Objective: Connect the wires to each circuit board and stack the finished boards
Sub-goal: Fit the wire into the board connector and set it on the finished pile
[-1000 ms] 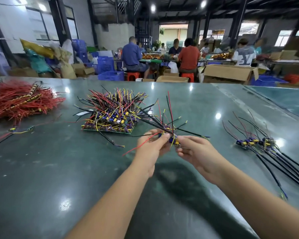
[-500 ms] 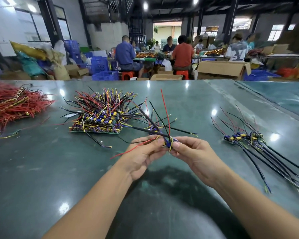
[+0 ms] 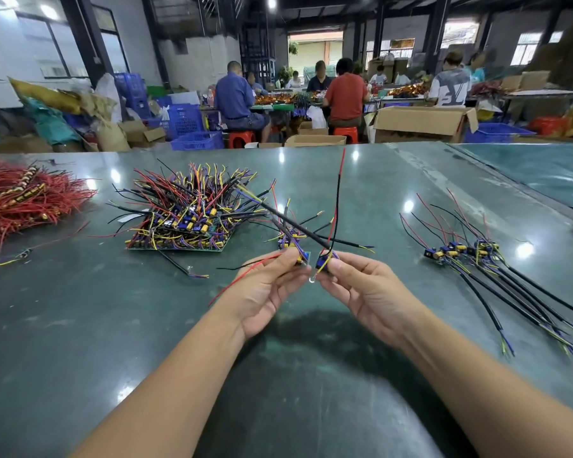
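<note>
Left hand (image 3: pixel 265 292) pinches a small wired green circuit board (image 3: pixel 303 257) at its fingertips; right hand (image 3: pixel 366 289) pinches another blue-component wired board (image 3: pixel 321 262), held just apart.

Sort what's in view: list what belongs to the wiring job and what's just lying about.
Job in hand:
left hand pinching a small board
right hand pinching another small board
stack of wired boards
row of wired boards
red wire pile

Lying about:
cardboard box
blue crates
</note>
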`<state>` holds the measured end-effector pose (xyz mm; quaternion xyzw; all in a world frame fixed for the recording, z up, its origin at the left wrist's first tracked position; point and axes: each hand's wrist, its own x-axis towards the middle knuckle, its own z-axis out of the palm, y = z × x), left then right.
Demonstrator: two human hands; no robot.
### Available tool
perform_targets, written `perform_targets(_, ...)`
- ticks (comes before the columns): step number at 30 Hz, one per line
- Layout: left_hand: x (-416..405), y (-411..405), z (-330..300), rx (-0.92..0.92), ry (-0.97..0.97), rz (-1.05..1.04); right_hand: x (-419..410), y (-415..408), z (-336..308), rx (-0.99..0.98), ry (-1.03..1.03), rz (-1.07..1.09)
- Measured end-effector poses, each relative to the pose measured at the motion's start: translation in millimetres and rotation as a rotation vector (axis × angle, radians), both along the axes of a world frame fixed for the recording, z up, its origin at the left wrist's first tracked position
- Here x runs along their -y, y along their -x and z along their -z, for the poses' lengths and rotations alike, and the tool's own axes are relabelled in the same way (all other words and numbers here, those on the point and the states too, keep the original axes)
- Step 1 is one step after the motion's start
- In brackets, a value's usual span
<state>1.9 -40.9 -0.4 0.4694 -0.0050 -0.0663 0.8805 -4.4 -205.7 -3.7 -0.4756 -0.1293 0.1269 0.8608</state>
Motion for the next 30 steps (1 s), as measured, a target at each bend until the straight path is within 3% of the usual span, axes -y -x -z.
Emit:
perform_targets(6,-21,-19,0,-0.007,-0.009,-0.392,2,-4,3,-0.096,0.004,0.216)
perform_targets(8,-32,-24,0,-0.063,-0.176,-0.406,2,-4,3,-0.092,0.008,0.249)
perform_targets(13,-38,-24,8,-0.115,-0.803,-0.442,2,-6,3,-0.11,-0.024,0.287)
perform_targets(18,-42,-21,8,0.011,-1.169,-0.637,1,-6,3,-0.119,-0.031,0.298)
perform_targets(20,-36,-15,6,0.219,-1.252,-0.85,1,-5,2,-0.112,-0.024,0.301)
perform_targets(22,-27,-8,-1,0.47,-1.203,-0.916,1,-4,2,-0.097,-0.016,0.298)
perform_targets(23,-21,-5,-5,0.531,-1.112,-0.806,1,-3,2,-0.086,-0.011,0.295)
perform_targets(27,4,8,-5,0.436,-0.733,-0.217,-3,0,4,-0.035,0.031,0.238)
perform_targets(30,15,10,4,0.392,-0.632,-0.095,-5,4,6,0.033,0.127,0.188)
